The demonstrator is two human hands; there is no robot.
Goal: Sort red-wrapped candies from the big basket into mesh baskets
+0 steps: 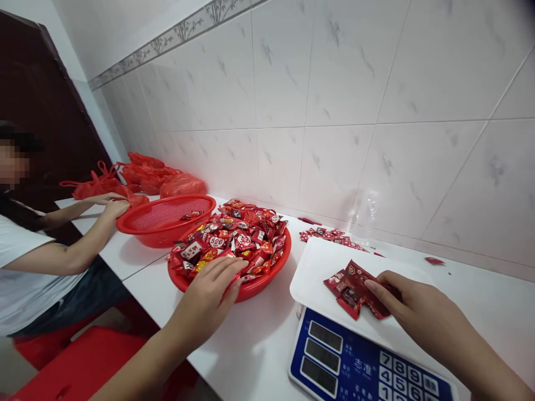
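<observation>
My left hand (217, 287) rests at the near edge of a heap of small wrapped snacks (234, 236), fingers stretched over the packets and thumb apart. The heap fills a red plastic basket (267, 287). My right hand (412, 303) pinches a dark red packet (365, 287) between thumb and fingers, above the white pan (315, 278) of a weighing scale. Beside that packet, other red packets (340, 289) are over the pan, partly overlapped by it. The scale's blue panel (355, 362) has three dark displays and number keys; its right end is cut off by the frame.
A second red basket (167, 220) with a few packets stands behind the full one. Tied red plastic bags (181, 184) lie farther back. A co-worker (54, 250) sits at left, hands at a red bag. Red packets (330, 236) and a clear plastic piece (368, 214) lie by the wall.
</observation>
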